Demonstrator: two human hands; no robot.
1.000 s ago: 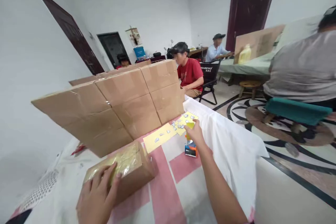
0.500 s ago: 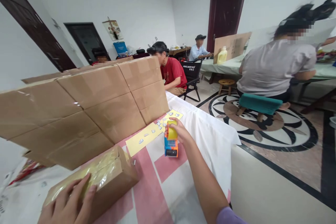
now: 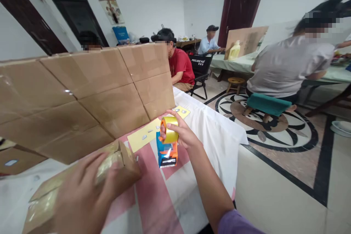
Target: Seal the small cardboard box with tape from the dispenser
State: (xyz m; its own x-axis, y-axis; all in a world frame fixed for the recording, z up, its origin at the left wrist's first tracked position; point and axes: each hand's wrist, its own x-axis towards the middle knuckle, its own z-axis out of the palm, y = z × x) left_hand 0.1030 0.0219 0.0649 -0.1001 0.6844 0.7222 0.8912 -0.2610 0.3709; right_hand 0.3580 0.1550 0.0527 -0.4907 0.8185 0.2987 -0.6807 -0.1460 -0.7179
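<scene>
**Q:** What is in your hands at this moment?

**A:** My right hand (image 3: 182,135) has its fingers (image 3: 171,126) wrapped around a tape gun (image 3: 167,142), yellow roll on top, orange-and-blue body below. I hold it just above the tabletop (image 3: 219,135), in front of the yellow sheets (image 3: 142,137). My left hand (image 3: 82,193) lies flat on a small box (image 3: 120,157), fingers spread and pressing on its taped top, not clenched around it.

**Q:** Where does the box sit?

**A:** On the pink-and-white cloth (image 3: 161,204), near my edge of the tabletop, left of the tape gun and close to it but apart. Its far corner points toward the yellow sheets, which carry small grey pieces.

**Q:** And around you?

**A:** A wall of cartons (image 3: 90,91) stands just behind the box, stacked two high and running left to right. Beyond it a person in a red shirt (image 3: 181,67) sits on a black chair (image 3: 201,71). To the right, a person in a grey top (image 3: 285,65) sits on a teal stool (image 3: 267,104) at a green table (image 3: 241,64), where a yellow jug (image 3: 234,51) stands.
</scene>
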